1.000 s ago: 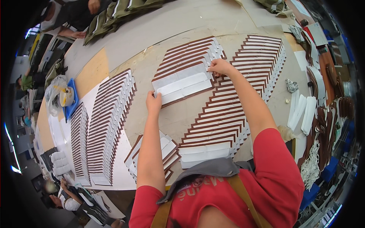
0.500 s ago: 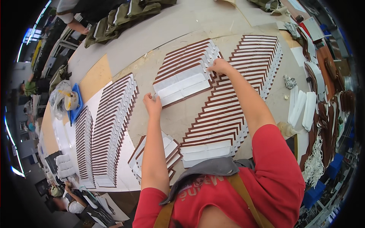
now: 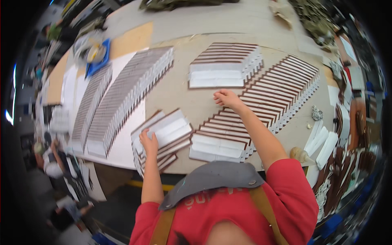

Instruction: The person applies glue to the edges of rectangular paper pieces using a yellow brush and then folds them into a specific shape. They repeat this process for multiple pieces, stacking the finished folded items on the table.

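My left hand (image 3: 149, 143) is over the near-left pile of white panels with brown edges (image 3: 173, 127). Its thumb stands apart from the fingers, and its fingertips appear to touch the pile's left part. Just below the short middle row of overlapping panels (image 3: 216, 76), my right hand (image 3: 227, 99) hovers with its fingers loosely curled in. I see nothing in it. To its right and below runs a long slanting row of the same brown-edged panels (image 3: 269, 100). The picture is smeared by motion, so finger detail is soft.
Two more fanned rows of panels (image 3: 132, 96) lie at the left on white board. Beyond them are a blue tray (image 3: 99, 61) with a tub and a plastic bag. White strips (image 3: 326, 149) and crumpled foil (image 3: 316, 113) lie at the right. Olive fabric (image 3: 312, 20) is piled at the far right.
Both hands have left the middle row's front panel. My left hand has come back to the near-left pile; my right hand has drawn nearer. The view has turned leftward.
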Motion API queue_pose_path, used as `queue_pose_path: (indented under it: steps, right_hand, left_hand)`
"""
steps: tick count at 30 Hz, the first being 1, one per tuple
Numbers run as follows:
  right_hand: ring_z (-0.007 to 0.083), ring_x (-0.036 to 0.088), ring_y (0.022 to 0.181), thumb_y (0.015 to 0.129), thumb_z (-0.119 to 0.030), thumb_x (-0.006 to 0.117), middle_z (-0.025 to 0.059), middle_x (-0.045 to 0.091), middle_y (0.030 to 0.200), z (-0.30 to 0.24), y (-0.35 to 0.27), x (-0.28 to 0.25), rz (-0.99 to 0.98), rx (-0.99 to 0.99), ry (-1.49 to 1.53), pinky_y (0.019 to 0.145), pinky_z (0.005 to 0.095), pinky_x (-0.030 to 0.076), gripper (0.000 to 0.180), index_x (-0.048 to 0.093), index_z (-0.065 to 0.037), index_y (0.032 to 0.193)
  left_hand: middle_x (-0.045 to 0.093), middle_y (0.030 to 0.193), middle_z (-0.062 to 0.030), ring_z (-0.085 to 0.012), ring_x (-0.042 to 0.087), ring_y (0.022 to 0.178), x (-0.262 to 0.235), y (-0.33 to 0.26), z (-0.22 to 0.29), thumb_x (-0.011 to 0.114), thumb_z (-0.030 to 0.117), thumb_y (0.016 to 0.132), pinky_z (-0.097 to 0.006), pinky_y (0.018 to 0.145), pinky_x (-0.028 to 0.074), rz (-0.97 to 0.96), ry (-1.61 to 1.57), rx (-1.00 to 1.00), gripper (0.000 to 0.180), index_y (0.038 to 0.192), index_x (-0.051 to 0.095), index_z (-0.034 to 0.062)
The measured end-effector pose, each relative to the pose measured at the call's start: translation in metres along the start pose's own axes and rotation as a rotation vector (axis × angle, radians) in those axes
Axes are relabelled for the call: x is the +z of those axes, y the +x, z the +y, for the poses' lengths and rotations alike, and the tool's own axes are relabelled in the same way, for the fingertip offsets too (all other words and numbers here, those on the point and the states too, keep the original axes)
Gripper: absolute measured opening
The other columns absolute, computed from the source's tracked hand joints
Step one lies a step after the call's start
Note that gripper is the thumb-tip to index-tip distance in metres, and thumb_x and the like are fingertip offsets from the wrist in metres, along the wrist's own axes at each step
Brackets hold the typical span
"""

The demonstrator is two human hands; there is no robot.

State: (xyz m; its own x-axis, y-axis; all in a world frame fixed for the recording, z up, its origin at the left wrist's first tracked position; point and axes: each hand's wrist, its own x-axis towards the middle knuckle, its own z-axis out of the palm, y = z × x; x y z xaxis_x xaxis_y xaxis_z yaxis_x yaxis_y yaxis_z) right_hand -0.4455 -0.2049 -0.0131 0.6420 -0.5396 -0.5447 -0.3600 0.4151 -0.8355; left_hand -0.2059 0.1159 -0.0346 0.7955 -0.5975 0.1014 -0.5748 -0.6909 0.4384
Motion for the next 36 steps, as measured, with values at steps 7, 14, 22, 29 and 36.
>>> queue_pose_path:
  steps: [7,14,22,29,36]
  right_hand:
    - [0.0195,0.054,0.082,0.073,-0.024,0.064,0.0118,0.056,0.092,0.037,0.000,0.118,-0.066,0.035,-0.139,0.070,0.0294,0.045,0.045,0.050,0.004,0.105]
    - [0.0206,0.057,0.065,0.064,-0.016,0.070,0.0168,0.056,0.085,0.053,-0.004,0.156,-0.025,-0.007,-0.383,0.050,0.0315,0.046,0.060,0.041,0.008,0.111]
    - [0.0257,0.060,0.075,0.062,-0.021,0.069,0.0192,0.060,0.087,0.058,-0.003,0.171,-0.017,-0.115,-0.726,0.063,0.0344,0.048,0.046,0.054,0.007,0.096]
    - [0.0367,0.056,0.081,0.075,-0.021,0.056,0.0237,0.057,0.086,0.058,-0.004,0.177,0.089,-0.493,-0.748,0.071,0.0405,0.044,0.034,0.053,0.003,0.099]
    - [0.0287,0.058,0.075,0.081,-0.018,0.052,0.0206,0.059,0.083,0.030,0.009,0.138,0.277,-0.633,-0.469,0.067,0.0337,0.045,0.029,0.052,0.002,0.103]
  left_hand:
    - [0.036,0.126,-0.0215,-0.0379,0.034,0.115,-0.039,-0.090,-0.041,0.054,0.019,0.078,-0.047,0.093,0.029,-0.055,0.174,-0.207,0.047,0.119,0.040,0.0009]
    - [0.028,0.134,-0.0183,-0.0351,0.027,0.122,-0.029,-0.107,-0.028,0.049,0.021,0.082,-0.045,0.100,0.022,-0.099,0.210,-0.261,0.052,0.126,0.032,0.0004]
    - [0.029,0.133,-0.0160,-0.0321,0.026,0.123,-0.033,-0.107,-0.024,0.052,0.022,0.080,-0.045,0.100,0.021,-0.080,0.191,-0.319,0.053,0.125,0.033,0.0016]
    - [0.030,0.133,-0.0136,-0.0304,0.027,0.122,-0.032,-0.103,-0.029,0.058,0.024,0.076,-0.046,0.098,0.023,-0.084,0.157,-0.329,0.059,0.124,0.033,0.0012]
    - [0.032,0.131,-0.0109,-0.0293,0.030,0.120,-0.039,-0.108,-0.033,0.059,0.027,0.075,-0.045,0.096,0.025,-0.076,0.173,-0.270,0.063,0.126,0.033,0.0016]
